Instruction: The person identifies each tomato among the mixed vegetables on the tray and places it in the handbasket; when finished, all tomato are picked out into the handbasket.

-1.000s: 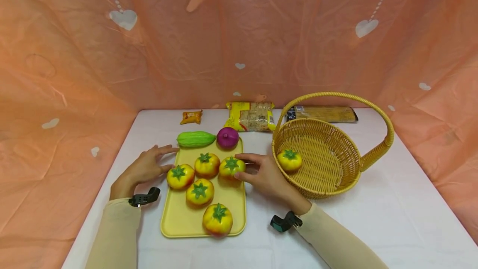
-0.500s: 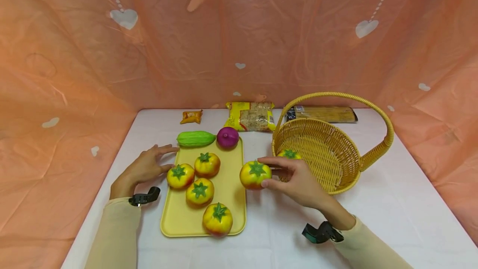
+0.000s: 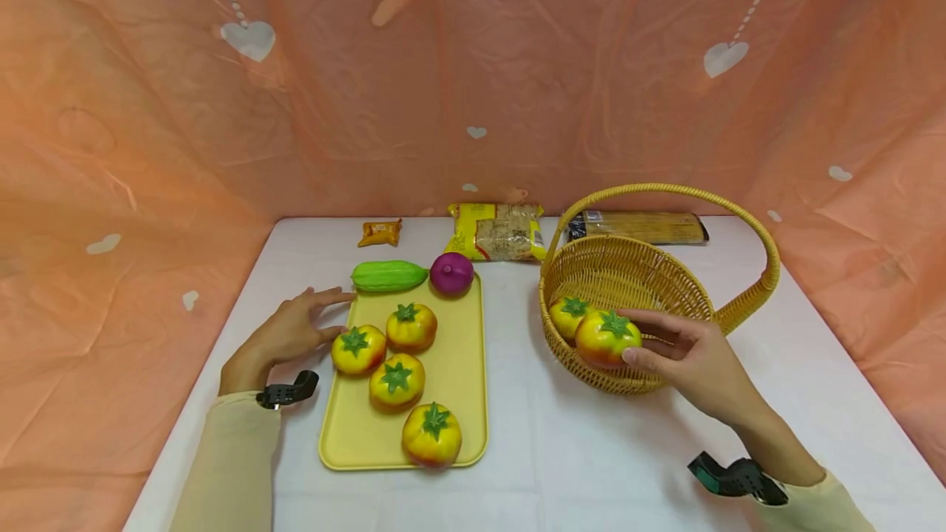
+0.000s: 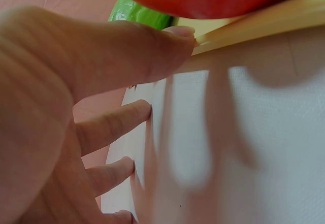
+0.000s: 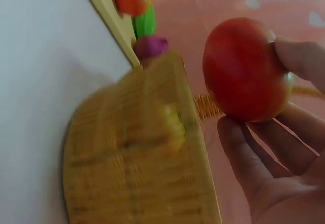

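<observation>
tray (image 3: 458, 409) left of basket (image 3: 628, 254) | four tomatoes (image 3: 411, 330) on tray | pasta pack (image 3: 646, 228) behind basket

From here I see one yellow and red tomato (image 3: 606, 345), green leaf up, held over the near edge of the round basket (image 3: 676, 286). Another tomato (image 3: 565, 321) sits inside. Four tomatoes (image 3: 397, 388) sit on the flat yellow tray (image 3: 358, 443).

Booth-like setting: heart-print drapes (image 3: 473, 64) round white tabletop (image 3: 569, 458)
</observation>
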Tool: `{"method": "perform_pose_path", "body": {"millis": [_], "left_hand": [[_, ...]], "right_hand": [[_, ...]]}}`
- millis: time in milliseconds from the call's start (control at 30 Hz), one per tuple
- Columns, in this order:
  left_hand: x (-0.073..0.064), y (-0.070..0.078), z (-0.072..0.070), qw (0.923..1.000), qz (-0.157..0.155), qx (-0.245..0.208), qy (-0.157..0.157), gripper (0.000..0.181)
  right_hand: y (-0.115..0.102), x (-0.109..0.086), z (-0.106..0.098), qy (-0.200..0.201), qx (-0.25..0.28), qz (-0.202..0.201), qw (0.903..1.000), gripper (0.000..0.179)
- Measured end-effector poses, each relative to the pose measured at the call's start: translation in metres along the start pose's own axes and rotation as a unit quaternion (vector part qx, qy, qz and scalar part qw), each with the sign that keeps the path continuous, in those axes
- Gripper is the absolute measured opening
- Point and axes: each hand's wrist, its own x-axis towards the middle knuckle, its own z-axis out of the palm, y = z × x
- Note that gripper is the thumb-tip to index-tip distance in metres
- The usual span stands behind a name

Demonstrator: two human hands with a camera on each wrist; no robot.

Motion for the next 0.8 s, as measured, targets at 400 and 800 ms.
{"method": "perform_pose_path", "body": {"millis": [400, 800], "left_hand": [[0.0, -0.001, 0.001, 1.0, -0.005, 0.002, -0.001, 0.059], [0.0, 0.001, 0.0, 0.9998, -0.01, -0.013, -0.005, 0.06]], "right_hand": [[0.014, 0.004, -0.007, -0.006, -0.055, 0.04, 0.9977, 0.043], [0.015, 0.027, 0.001, -0.051, -0.13, 0.074, 0.9874, 0.044]]}}
